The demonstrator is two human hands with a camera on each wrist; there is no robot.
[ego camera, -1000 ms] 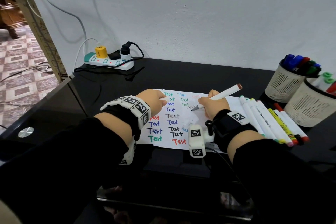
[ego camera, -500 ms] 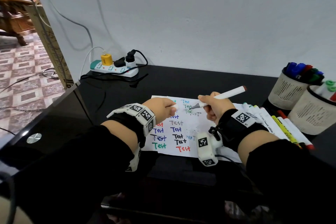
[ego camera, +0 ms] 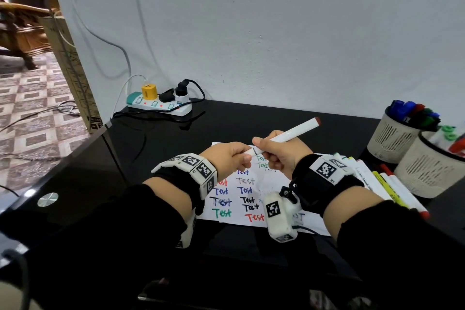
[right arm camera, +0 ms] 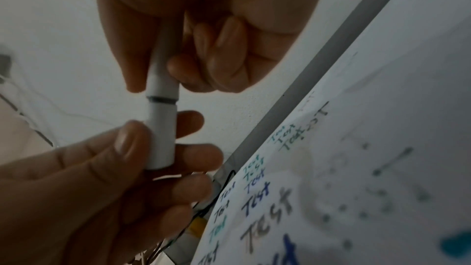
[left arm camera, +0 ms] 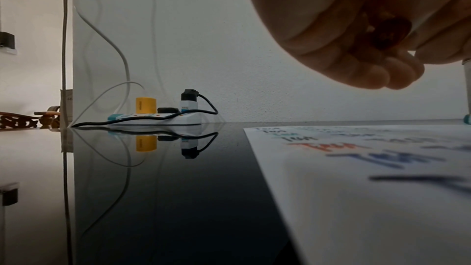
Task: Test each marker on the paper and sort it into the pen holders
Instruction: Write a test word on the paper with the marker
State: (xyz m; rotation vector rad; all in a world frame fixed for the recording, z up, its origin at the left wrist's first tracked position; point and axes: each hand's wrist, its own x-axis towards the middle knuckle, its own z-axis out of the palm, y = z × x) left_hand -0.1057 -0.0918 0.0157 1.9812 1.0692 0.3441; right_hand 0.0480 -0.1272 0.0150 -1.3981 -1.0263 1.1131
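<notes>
Right hand (ego camera: 279,156) grips the marker (ego camera: 289,133), left hand (ego camera: 227,157) pinching its cap (right arm camera: 162,136) (nearly seated) above the paper (ego camera: 254,199).

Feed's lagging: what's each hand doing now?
Left hand: pinches the cap onto the marker.
Right hand: grips the marker.

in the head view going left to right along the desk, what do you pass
power strip → left hand → right hand → loose markers → pen holders

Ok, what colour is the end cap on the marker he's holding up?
Reddish brown, on the marker in the right hand; clearest in the head view.
</notes>
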